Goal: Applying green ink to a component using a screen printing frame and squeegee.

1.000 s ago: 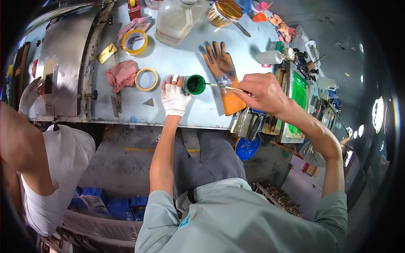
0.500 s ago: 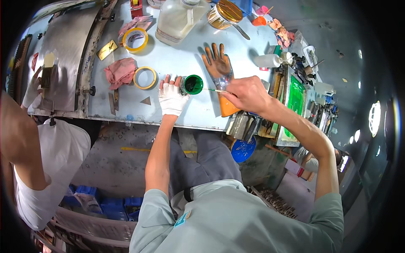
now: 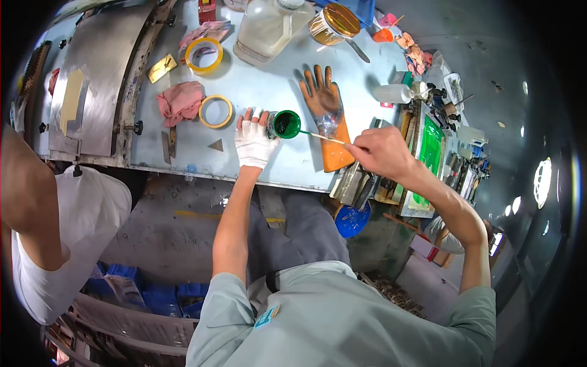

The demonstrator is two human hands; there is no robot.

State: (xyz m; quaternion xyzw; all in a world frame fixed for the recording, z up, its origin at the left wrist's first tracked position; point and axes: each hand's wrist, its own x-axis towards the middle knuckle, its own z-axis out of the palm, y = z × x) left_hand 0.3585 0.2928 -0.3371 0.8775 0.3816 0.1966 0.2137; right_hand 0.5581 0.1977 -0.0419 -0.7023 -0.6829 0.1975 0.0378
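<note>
My left hand [image 3: 252, 142], in a white glove with bare fingertips, grips a small jar [image 3: 272, 125] at its side. The jar has a green-smeared mouth turned toward me and dark green ink or paint inside. Its thumb is hidden. My bare right hand [image 3: 384, 151] pinches a thin stick [image 3: 327, 138], whose green-coated end is at the jar's right rim. Beyond the stick, an orange rubber glove [image 3: 337, 153] with brown-stained fingers lies palm up on the light blue table [image 3: 269, 82].
Tape rolls [image 3: 203, 56], a pink rag [image 3: 178, 103], a large translucent jug [image 3: 272, 30] and a gold-lidded tub [image 3: 333, 24] stand around. To the right are a white bottle [image 3: 393, 93] and a green-inked screen frame [image 3: 430, 147]. A co-worker [image 3: 92, 226] is at left.
My right hand has moved right and toward me, drawing the stick partly out of the jar, so more of it shows. My left hand still holds the jar.
</note>
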